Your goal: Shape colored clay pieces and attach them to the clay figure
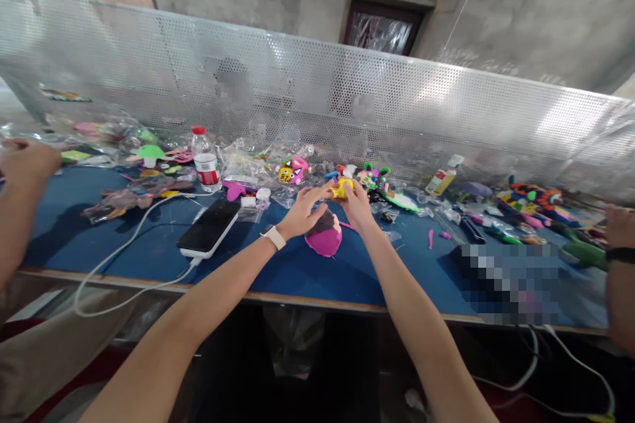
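My left hand (303, 210) and my right hand (356, 203) meet above the blue table (149, 244). Both pinch a small yellow foam piece (341, 188) between their fingertips. My left wrist wears a white watch (273, 236). Just below the hands a pink and dark foam shape (323, 235) lies on the table. Behind them sit colourful foam animal figures (292, 170) among clear plastic bags.
A black phone (209, 227) on a white power bank with a white cable lies to the left. A water bottle (205, 158) stands further back. A perforated metal screen (317, 99) closes the far side. Other people's arms show at the left edge (24, 172) and right edge (620, 264).
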`<state>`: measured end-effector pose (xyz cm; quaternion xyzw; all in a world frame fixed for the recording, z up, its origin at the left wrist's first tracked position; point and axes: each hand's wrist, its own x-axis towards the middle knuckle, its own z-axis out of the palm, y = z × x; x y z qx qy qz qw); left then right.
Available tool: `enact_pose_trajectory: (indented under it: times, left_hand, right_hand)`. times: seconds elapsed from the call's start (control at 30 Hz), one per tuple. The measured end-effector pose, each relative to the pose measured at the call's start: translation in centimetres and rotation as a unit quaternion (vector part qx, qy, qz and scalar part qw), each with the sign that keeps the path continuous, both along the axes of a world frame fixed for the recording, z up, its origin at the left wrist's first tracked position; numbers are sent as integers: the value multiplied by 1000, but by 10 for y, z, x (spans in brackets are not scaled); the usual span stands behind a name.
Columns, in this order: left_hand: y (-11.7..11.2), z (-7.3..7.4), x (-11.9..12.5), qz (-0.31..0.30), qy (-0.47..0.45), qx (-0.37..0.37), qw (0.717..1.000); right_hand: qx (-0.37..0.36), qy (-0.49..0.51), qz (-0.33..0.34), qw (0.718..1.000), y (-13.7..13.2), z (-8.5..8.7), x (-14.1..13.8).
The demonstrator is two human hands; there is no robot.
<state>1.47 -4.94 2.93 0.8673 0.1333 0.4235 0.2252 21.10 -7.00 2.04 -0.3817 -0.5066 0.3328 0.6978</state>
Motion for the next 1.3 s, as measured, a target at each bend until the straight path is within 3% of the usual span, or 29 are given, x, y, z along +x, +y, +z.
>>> enact_pose_trajectory:
  times: [0.1,0.23,0.4,0.53,0.6,0.73,0.83,0.93,1.1,1.3]
  left_hand:
    - [-1,-1,1,5,-1,13,1000]
    - [-2,-4,8,-11,-88,-104,991]
    - [8,-10,17,-19,-208,-325,922]
    - [19,-13,17,20,-273,-411,870]
    - [23,-12,15,26,-293,-408,864]
    - [26,-7,10,41,-330,-364,870]
    - [26,-4,8,42,-344,-342,873]
    - [27,-4,8,46,-348,-342,872]
    - [26,-7,10,20,-335,-352,874]
    - [21,-8,9,2,-285,-342,895]
  right_hand:
    - [23,-8,-27,999,-1,1,-1]
    - [68,-104,-100,987,-3,3,0]
    - [141,-271,-157,939,-13,7,-7]
    - [164,-354,-142,910,-20,8,-16]
    - [139,-324,-141,925,-20,8,-19]
    - [70,-153,-153,974,-11,5,-12]
    - [38,-53,-135,989,-3,3,-2]
    - [18,-18,-96,995,1,1,2]
    - [30,-110,-82,990,-3,-1,-4]
    - [98,-277,-129,947,-15,3,-11]
